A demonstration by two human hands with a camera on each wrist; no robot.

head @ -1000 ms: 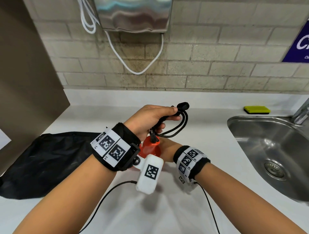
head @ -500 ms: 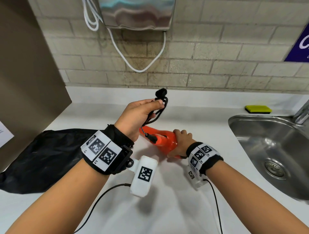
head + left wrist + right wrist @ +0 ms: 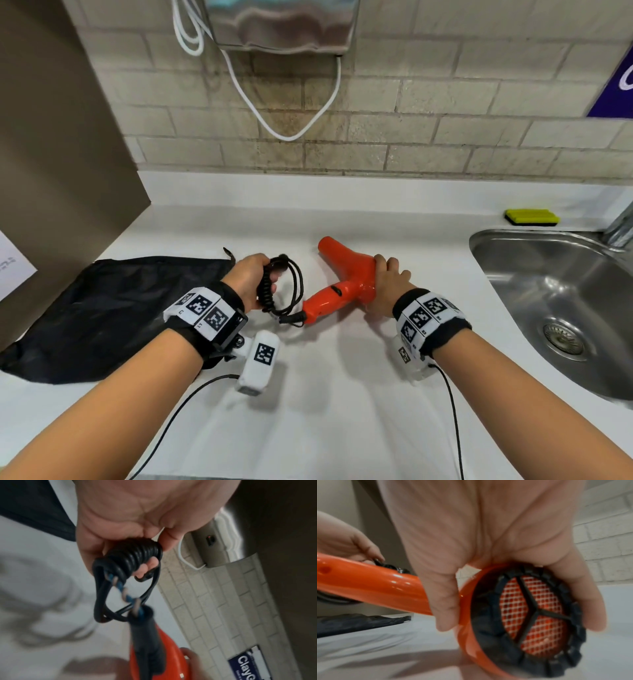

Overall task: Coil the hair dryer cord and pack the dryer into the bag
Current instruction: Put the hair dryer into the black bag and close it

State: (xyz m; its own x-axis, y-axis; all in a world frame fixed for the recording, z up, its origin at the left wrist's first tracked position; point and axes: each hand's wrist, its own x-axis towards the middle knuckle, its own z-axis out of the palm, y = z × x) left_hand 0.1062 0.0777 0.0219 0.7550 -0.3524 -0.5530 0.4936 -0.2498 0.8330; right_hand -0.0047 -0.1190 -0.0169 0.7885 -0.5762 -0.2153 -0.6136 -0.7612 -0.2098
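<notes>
An orange hair dryer [image 3: 346,277] is held just above the white counter, nozzle pointing away to the left, handle toward the left hand. My right hand [image 3: 385,282] grips its rear body, fingers wrapped round the black intake grille [image 3: 534,616]. My left hand [image 3: 251,279] grips the black cord [image 3: 279,291], gathered into loops with a tight spiral section [image 3: 133,557]. The cord runs to the black strain relief [image 3: 145,632] at the handle's end. A black bag [image 3: 102,308] lies flat on the counter to the left of the left hand.
A steel sink [image 3: 561,308] is set in the counter at the right, with a yellow sponge [image 3: 531,216] behind it. A brown panel [image 3: 51,154] closes the left side. A wall dispenser [image 3: 281,24] with a white cable hangs over the brick wall.
Both hands have come down toward the counter and moved apart. The dryer has swung so its nozzle points away and its handle lies toward the left hand. The cord stays looped in the left hand.
</notes>
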